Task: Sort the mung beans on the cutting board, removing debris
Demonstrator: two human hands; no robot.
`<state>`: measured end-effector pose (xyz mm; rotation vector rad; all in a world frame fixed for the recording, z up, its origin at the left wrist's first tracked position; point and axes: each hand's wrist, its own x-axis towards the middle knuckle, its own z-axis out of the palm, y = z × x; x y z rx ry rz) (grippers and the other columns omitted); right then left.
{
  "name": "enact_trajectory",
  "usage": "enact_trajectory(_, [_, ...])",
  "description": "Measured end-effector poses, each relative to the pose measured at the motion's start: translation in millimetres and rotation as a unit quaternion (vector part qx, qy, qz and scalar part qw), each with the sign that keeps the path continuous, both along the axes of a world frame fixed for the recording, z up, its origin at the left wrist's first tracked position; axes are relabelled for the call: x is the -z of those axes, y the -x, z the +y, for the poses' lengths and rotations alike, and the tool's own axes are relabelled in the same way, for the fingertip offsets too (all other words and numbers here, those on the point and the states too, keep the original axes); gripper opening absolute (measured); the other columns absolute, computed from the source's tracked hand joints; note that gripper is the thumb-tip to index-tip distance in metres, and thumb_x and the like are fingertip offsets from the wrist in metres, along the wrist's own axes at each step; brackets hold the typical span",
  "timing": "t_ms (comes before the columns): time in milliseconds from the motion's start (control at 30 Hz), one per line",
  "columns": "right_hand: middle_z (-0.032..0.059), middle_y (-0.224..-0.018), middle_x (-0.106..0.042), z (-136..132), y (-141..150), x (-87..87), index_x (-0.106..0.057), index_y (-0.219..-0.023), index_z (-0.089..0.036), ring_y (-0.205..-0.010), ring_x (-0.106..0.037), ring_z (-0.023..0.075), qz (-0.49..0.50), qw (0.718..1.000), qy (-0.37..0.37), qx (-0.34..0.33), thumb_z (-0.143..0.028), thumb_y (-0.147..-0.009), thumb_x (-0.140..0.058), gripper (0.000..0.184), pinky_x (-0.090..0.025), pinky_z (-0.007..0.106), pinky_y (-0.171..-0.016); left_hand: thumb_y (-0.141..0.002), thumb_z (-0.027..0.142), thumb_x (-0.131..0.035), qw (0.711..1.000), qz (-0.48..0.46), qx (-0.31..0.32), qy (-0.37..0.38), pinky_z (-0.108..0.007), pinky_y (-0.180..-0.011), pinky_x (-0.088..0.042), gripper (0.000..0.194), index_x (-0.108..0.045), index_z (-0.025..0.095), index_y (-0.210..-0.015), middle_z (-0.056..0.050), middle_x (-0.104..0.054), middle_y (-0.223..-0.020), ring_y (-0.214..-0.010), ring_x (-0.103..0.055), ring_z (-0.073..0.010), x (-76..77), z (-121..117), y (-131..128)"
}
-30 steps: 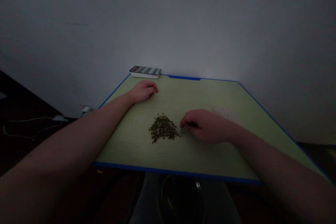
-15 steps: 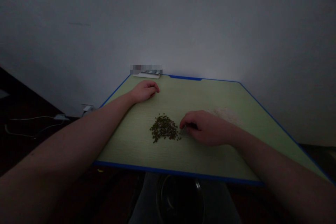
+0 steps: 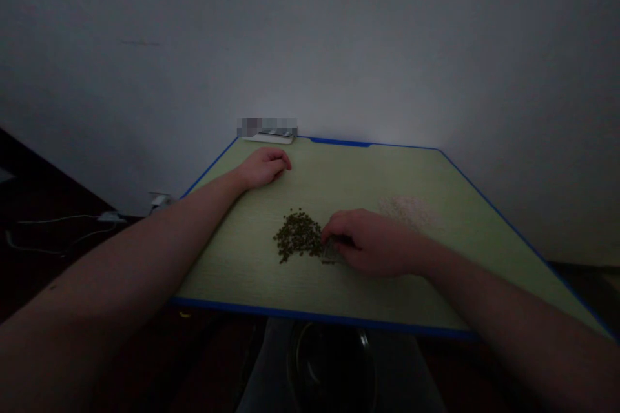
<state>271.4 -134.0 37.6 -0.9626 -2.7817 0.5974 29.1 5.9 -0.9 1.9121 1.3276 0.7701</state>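
Two bare hands lie over a green worktop (image 3: 242, 271) w/ blue edging. Nearest, below the near edge, a dark round bowl (image 3: 334, 361) shows its rim against grey cloth. R hand (image 3: 372, 244), right of centre, has fingers curled narrow, apparently gripping a flat grey card-like piece (image 3: 333, 251), mostly hidden, its end touching the right side of a heap of small dark-green beans (image 3: 298, 237), prob. mung. Heap lies directly left of R hand, roughly round, no clear long axis; R hand is much nearer to it than L. Right of hand and farther off, a pale powdery patch (image 3: 409, 211). L hand (image 3: 264, 168) rests far-left, loosely curled, nothing visible in it, well apart from heap. At far edge, a blurred white object (image 3: 268, 135); beyond left edge, a white cable (image 3: 62, 219) on dark floor.
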Motion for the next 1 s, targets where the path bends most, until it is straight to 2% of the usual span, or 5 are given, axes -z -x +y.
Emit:
enact_trajectory(400, [0.0054,-0.085,-0.070,-22,4,-9.6,-0.069,-0.088,-0.017,-0.076,-0.060,0.0169,-0.036,0.996,0.049,-0.069,-0.009,-0.071,-0.051,0.026,-0.042,0.027,-0.071,-0.067,0.024,-0.048,1.000,0.002,-0.003,-0.004,-0.022,-0.043,-0.026,0.016,-0.059,0.015,-0.074,0.005,-0.044,-0.045,-0.042,-0.037,-0.0078,1.1,1,1])
enact_trajectory(833, [0.0012,-0.075,-0.069,-25,-1,-15.6,-0.070,-0.085,-0.018,-0.066,-0.059,0.0133,-0.059,0.982,0.132,-0.123,-0.008,-0.066,-0.053,0.028,-0.042,0.023,-0.062,-0.066,0.023,-0.047,1.000,0.006,-0.006,-0.001,-0.021,-0.044,-0.028,0.016,-0.059,0.015,-0.073,0.004,-0.045,-0.046,-0.043,-0.039,-0.0081,-2.2,-2,-1])
enact_trajectory(1000, [0.0050,-0.086,-0.070,-25,6,-13.8,-0.068,-0.093,-0.016,-0.078,-0.060,0.0157,-0.001,0.993,0.086,-0.080,-0.006,-0.071,-0.051,0.030,-0.043,0.026,-0.073,-0.066,0.022,-0.047,1.000,0.006,-0.008,0.000,-0.021,-0.044,-0.028,0.017,-0.059,0.015,-0.073,0.004,-0.045,-0.046,-0.043,-0.038,-0.0081,-4.1,-4,-2])
